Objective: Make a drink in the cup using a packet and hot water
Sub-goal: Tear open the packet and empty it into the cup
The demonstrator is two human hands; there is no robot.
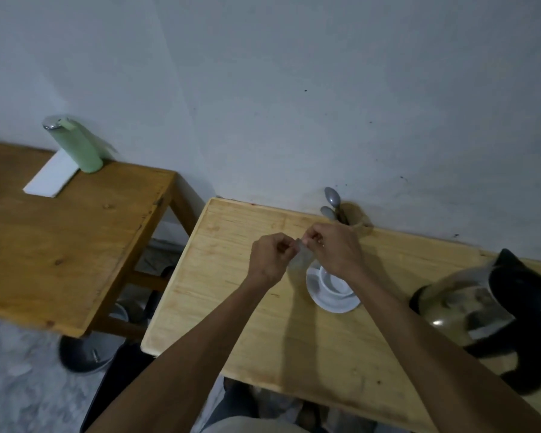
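A small pale packet [300, 257] hangs between my two hands above the light wooden table [231, 307]. My left hand [270, 257] pinches its top left corner and my right hand [334, 248] pinches the top right, both just left of and above a white cup [333, 284]. The cup stands on a white saucer [328, 303] and my right wrist covers part of it. A glass kettle [469, 310] with a black lid and handle stands at the right.
A wooden holder [355, 218] with two grey spoons [331, 196] stands against the wall behind my hands. A darker wooden table [60, 245] at the left carries a green dispenser [75, 145] and a white sheet [49, 178]. Shoes and clutter lie on the floor.
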